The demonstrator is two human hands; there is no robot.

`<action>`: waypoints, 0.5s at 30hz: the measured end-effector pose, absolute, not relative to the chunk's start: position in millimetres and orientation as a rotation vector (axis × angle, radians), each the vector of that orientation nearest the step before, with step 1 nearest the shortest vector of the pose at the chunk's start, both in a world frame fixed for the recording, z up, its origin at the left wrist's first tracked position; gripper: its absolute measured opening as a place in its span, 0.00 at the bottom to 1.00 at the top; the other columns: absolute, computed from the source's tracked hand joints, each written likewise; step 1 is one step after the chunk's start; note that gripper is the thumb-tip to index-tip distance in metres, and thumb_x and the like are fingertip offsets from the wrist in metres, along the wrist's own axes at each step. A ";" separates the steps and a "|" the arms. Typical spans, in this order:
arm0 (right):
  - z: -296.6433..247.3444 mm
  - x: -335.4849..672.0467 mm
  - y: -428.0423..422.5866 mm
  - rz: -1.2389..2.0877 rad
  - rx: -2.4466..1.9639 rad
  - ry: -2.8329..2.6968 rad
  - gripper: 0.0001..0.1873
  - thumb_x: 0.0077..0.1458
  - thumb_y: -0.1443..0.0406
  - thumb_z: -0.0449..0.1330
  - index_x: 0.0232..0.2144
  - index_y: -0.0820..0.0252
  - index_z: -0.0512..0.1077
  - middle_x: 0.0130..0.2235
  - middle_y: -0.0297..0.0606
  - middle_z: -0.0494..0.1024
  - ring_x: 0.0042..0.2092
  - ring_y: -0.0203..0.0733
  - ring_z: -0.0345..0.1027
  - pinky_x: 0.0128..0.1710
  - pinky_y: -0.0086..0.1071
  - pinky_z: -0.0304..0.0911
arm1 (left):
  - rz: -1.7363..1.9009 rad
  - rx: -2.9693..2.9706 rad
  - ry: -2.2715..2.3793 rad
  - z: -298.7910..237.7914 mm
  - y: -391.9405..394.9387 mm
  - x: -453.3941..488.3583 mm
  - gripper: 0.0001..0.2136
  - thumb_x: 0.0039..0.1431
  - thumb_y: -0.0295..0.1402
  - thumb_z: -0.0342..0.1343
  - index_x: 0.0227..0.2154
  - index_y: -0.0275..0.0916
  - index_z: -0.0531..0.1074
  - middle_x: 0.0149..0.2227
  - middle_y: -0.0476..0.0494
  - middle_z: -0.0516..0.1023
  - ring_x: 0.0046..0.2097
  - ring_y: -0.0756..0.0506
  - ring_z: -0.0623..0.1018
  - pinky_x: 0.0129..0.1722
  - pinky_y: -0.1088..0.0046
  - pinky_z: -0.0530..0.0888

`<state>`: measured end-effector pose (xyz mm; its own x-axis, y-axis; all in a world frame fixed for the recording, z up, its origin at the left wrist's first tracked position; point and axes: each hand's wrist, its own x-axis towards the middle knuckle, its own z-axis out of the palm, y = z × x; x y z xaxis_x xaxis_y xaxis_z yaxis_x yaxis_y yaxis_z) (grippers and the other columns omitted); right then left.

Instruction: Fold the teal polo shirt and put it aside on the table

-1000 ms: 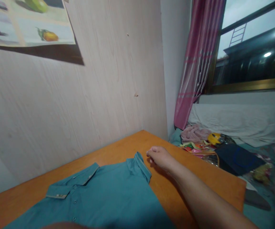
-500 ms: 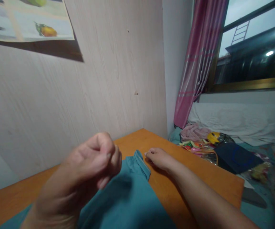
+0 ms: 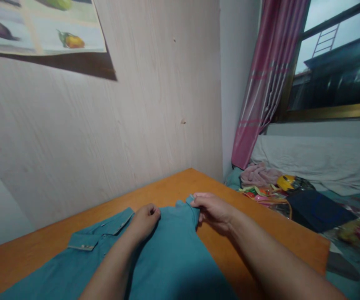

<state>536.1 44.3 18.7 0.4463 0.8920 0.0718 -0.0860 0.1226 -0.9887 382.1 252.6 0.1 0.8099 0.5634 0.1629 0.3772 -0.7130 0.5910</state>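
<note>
A teal collared shirt (image 3: 173, 258) with a button placket lies flat on an orange wooden table (image 3: 261, 233). My left hand (image 3: 145, 221) rests on the shirt near its upper edge, fingers curled and pinching the fabric. My right hand (image 3: 212, 208) grips the shirt's far right corner, a folded sleeve edge, with fingers closed round the cloth. The shirt's collar (image 3: 101, 233) lies to the left of my left hand.
A pale wood-grain wall (image 3: 120, 125) rises right behind the table, with a fruit poster (image 3: 42, 29) on it. To the right lie a bed with white bedding (image 3: 317, 160), a pink cloth (image 3: 257, 175), a dark bag (image 3: 320, 212) and colourful clutter, under a pink curtain (image 3: 267, 79) and window.
My left hand came up into view, passed close to the camera, then dropped onto the shirt near the collar. My right hand closed on the shirt's corner it had been beside.
</note>
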 end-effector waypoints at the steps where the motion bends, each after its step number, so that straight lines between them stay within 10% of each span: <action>1: 19.3 538.0 42.4 0.847 -1.267 -0.822 0.07 0.47 0.62 0.58 0.23 0.57 0.64 0.20 0.26 0.65 0.19 0.31 0.55 0.19 0.26 0.52 | 0.440 2.461 0.684 0.7 252.8 381.9 0.09 0.56 0.37 0.50 0.24 0.41 0.69 0.27 0.47 0.75 0.32 0.45 0.73 0.33 0.72 0.65; 8: 14.5 559.8 27.6 0.552 -1.988 -0.990 0.12 0.49 0.65 0.57 0.17 0.56 0.63 0.14 0.29 0.64 0.18 0.34 0.55 0.19 0.28 0.45 | 0.407 2.542 0.675 0.4 249.7 380.8 0.04 0.52 0.33 0.56 0.26 0.41 0.73 0.31 0.45 0.78 0.37 0.44 0.76 0.36 0.71 0.67; 15: 26.0 516.4 43.4 -0.142 -1.860 -1.369 0.15 0.63 0.59 0.53 0.43 0.57 0.76 0.45 0.43 0.80 0.48 0.45 0.72 0.49 0.35 0.62 | 0.426 2.719 0.754 -2.6 238.4 379.6 0.15 0.55 0.43 0.59 0.41 0.40 0.76 0.45 0.39 0.78 0.49 0.38 0.75 0.48 0.65 0.68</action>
